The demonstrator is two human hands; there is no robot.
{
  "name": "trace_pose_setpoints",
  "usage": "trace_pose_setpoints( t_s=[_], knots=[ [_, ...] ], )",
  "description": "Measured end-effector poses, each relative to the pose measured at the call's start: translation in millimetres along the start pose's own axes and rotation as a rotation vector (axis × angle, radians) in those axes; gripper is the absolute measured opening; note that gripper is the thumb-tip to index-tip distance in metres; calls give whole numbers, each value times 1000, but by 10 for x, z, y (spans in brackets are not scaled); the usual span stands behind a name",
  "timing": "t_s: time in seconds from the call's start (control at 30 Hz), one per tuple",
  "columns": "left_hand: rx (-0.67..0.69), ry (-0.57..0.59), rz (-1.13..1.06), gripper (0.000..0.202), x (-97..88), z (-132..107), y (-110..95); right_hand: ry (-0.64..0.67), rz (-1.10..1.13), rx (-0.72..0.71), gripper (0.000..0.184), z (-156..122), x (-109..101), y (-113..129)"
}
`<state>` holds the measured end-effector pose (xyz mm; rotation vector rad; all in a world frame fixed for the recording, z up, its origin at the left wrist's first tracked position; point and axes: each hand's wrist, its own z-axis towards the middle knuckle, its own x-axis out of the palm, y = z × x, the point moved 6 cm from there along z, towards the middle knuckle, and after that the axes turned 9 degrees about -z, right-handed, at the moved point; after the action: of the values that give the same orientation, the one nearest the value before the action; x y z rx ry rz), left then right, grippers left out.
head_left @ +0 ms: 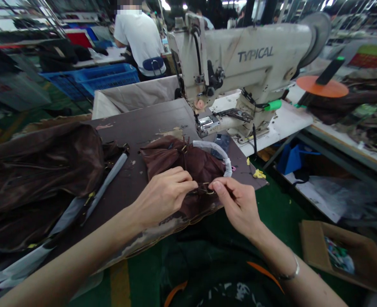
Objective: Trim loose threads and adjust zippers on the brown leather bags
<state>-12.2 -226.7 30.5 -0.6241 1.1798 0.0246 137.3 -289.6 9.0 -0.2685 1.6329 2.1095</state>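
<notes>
Looking down, I'm keeping my hands close together, not quite touching. My left hand (164, 198) is gripping the gathered brown leather piece (182, 164), and my right hand (236, 204) is pinching a small metal fitting (206, 189) at its near side. The piece is lying near the front edge of the dark desk (143, 123), with a white-wrapped strap (212, 149) arching across it. A bigger leather heap (37, 166) is spreading out to my left. Beyond the desk, a sewing machine (239, 55) is standing on a white table (281, 128), and a co-worker (138, 42) is sitting turned away, past a blue crate (95, 76). A cardboard box (338, 251) is sitting on the green floor (133, 285) at my right.
</notes>
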Motion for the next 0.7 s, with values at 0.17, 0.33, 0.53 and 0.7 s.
trace_pose_setpoints(
  t_s=[0.17, 0.33, 0.53, 0.7],
  knots=[
    [-158, -114, -402, 15, -2, 42, 123, -27, 134, 217, 27, 57, 127, -315],
    [-393, -250, -922, 24, 172, 80, 248, 22, 124, 202, 26, -23, 290, -251],
    [-393, -389, -1387, 6, 2, 91, 261, 51, 275, 289, 27, -41, 340, -284],
    [-297, -615, -1340, 9, -770, -80, 473, 121, 485, 425, 30, 2, 365, -395]
  ],
)
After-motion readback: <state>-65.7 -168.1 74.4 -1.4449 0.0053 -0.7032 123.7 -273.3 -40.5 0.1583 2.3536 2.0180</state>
